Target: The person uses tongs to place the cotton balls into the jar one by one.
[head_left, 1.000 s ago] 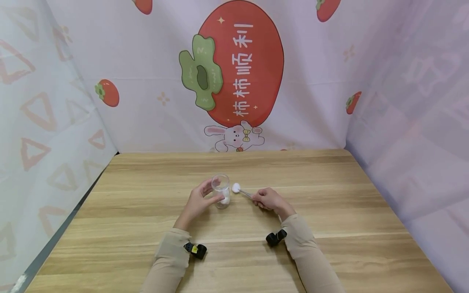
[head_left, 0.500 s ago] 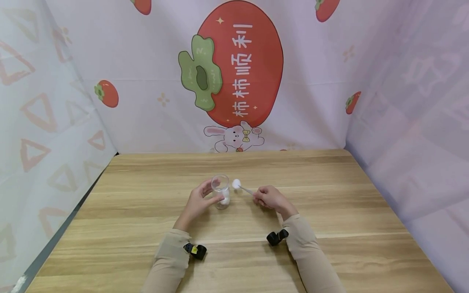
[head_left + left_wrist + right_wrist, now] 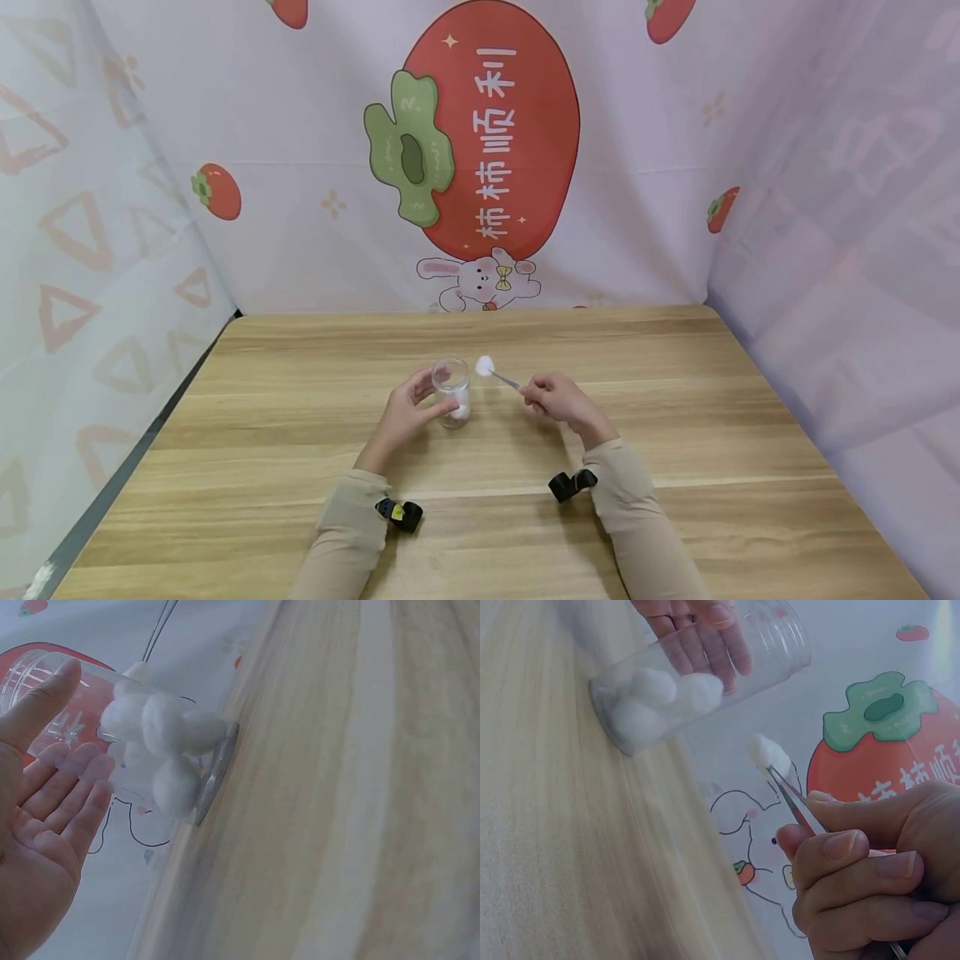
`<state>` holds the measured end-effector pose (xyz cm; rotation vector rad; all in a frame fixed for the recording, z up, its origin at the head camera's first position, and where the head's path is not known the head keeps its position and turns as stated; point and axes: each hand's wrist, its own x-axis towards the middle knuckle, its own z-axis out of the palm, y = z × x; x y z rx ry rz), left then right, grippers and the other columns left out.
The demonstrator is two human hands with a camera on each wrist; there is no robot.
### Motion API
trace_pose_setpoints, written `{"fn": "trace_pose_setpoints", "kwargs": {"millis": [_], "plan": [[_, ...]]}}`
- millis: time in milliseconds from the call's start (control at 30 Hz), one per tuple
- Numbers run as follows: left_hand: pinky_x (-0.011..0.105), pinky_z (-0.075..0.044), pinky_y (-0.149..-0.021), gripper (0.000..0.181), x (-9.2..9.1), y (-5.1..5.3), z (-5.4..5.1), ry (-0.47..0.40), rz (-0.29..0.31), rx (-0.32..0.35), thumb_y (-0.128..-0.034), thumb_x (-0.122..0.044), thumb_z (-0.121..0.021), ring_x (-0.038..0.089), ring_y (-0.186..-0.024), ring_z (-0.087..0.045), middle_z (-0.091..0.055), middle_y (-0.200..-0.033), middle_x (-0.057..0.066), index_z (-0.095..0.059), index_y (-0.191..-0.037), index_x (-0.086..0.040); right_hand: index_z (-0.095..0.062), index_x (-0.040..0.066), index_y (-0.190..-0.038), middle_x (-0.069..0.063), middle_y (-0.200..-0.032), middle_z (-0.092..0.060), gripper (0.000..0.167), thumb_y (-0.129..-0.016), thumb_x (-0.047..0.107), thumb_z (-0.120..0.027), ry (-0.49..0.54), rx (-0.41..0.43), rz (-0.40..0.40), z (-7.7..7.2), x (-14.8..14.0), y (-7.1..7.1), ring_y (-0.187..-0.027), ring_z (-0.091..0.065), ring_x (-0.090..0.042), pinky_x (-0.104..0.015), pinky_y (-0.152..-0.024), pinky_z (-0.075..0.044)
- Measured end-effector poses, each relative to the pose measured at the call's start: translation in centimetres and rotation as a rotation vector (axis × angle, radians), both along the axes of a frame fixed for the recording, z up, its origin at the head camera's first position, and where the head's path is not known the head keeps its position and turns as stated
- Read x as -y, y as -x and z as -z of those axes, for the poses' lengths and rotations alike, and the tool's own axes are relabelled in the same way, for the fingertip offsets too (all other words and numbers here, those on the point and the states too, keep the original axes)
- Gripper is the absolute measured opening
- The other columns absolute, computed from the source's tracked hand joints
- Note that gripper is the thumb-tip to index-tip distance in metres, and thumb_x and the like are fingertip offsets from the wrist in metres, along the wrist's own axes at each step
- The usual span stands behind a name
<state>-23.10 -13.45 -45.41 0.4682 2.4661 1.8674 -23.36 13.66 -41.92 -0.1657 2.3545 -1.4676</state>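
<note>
A clear jar (image 3: 452,387) with several white cotton balls (image 3: 161,727) near its bottom stands upright on the wooden table. My left hand (image 3: 408,412) holds it from the left side, thumb and fingers on the wall below the open mouth. Metal tweezers (image 3: 801,810) are pinched in my right hand (image 3: 561,400), to the right of the jar. Their tips grip one cotton ball (image 3: 769,753), which hangs in the air beside the jar's rim, apart from it.
The wooden table (image 3: 480,533) extends on all sides of the hands. A printed cloth (image 3: 300,108) with a large red persimmon and a rabbit hangs behind its back edge, and cloth walls flank both sides.
My right hand has risen slightly and shifted a little to the right, lifting the tweezers and cotton ball from beside the jar. My left hand and the jar stay put.
</note>
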Motion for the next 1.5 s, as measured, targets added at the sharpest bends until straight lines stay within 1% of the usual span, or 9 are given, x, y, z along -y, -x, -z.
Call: {"fn": "trace_pose_setpoints", "kwargs": {"millis": [133,367,567,667,867,1100,1333,1500], "plan": [[0.042,-0.044,-0.114,0.064,0.0,0.1,0.0,0.007,0.001,0.004,-0.0801,-0.013,-0.077,0.033,-0.131,-0.053,-0.057,-0.138,0.018,-0.049,-0.136,0.002,-0.055,-0.008,-0.083,0.004,-0.058,-0.043,0.03,-0.1,0.017,-0.05,0.019,-0.017,-0.013,-0.6,0.0,-0.2,-0.05,-0.031,-0.006,-0.015,-0.043,-0.025],[0.039,-0.046,-0.113,0.062,0.0,0.1,0.1,0.01,-0.011,0.012,-0.0791,-0.013,-0.078,0.032,-0.131,-0.054,-0.058,-0.137,0.017,-0.052,-0.134,-0.004,-0.054,-0.014,-0.086,0.004,-0.058,-0.043,0.031,-0.1,0.014,-0.051,0.051,-0.029,-0.014,-0.7,-0.1,-0.2,-0.05,-0.031,-0.005,-0.014,-0.043,-0.024],[0.04,-0.046,-0.113,0.062,0.0,0.1,0.1,0.001,-0.008,0.017,-0.0787,-0.011,-0.078,0.032,-0.131,-0.053,-0.058,-0.137,0.018,-0.051,-0.134,-0.004,-0.054,-0.014,-0.086,0.004,-0.057,-0.042,0.03,-0.099,0.013,-0.051,0.055,-0.051,-0.018,-1.0,0.0,-0.4,-0.05,-0.031,-0.005,-0.014,-0.044,-0.024],[0.04,-0.046,-0.113,0.061,-0.1,0.1,0.1,0.003,-0.01,0.008,-0.0792,-0.012,-0.078,0.032,-0.13,-0.054,-0.058,-0.137,0.018,-0.052,-0.134,-0.004,-0.054,-0.012,-0.084,0.005,-0.058,-0.042,0.029,-0.099,0.013,-0.051,0.057,-0.052,-0.01,-1.3,0.1,-0.6,-0.051,-0.031,-0.006,-0.014,-0.044,-0.024],[0.039,-0.046,-0.112,0.06,-0.1,0.0,0.1,0.009,-0.019,0.014,-0.0789,-0.013,-0.079,0.031,-0.13,-0.055,-0.059,-0.136,0.017,-0.053,-0.133,-0.004,-0.055,-0.007,-0.082,0.004,-0.058,-0.043,0.026,-0.099,0.013,-0.052,0.062,-0.051,-0.006,-2.2,0.4,-1.2,-0.052,-0.032,-0.007,-0.014,-0.044,-0.025],[0.038,-0.047,-0.112,0.061,-0.2,0.1,0.1,-0.003,-0.018,0.02,-0.0777,-0.011,-0.079,0.032,-0.13,-0.055,-0.059,-0.136,0.017,-0.053,-0.133,-0.004,-0.054,-0.012,-0.087,0.005,-0.058,-0.043,0.029,-0.099,0.014,-0.051,0.05,-0.077,-0.019,-2.7,0.5,-1.6,-0.053,-0.033,-0.007,-0.014,-0.045,-0.025],[0.038,-0.046,-0.112,0.06,-0.1,0.2,0.3,-0.012,-0.017,0.024,-0.0775,-0.011,-0.079,0.03,-0.13,-0.055,-0.059,-0.136,0.016,-0.054,-0.132,-0.005,-0.054,-0.01,-0.086,0.004,-0.059,-0.043,0.029,-0.1,0.015,-0.051,0.039,-0.117,-0.042,-3.1,0.7,-1.9,-0.051,-0.033,-0.007,-0.015,-0.045,-0.026],[0.039,-0.046,-0.112,0.06,-0.1,0.1,0.3,-0.019,-0.014,0.021,-0.078,-0.011,-0.079,0.031,-0.13,-0.055,-0.059,-0.136,0.017,-0.054,-0.132,-0.005,-0.053,-0.014,-0.089,0.004,-0.058,-0.043,0.03,-0.1,0.014,-0.051,0.051,-0.129,-0.054,-3.4,0.8,-2.1,-0.05,-0.033,-0.006,-0.015,-0.044,-0.026]]}}
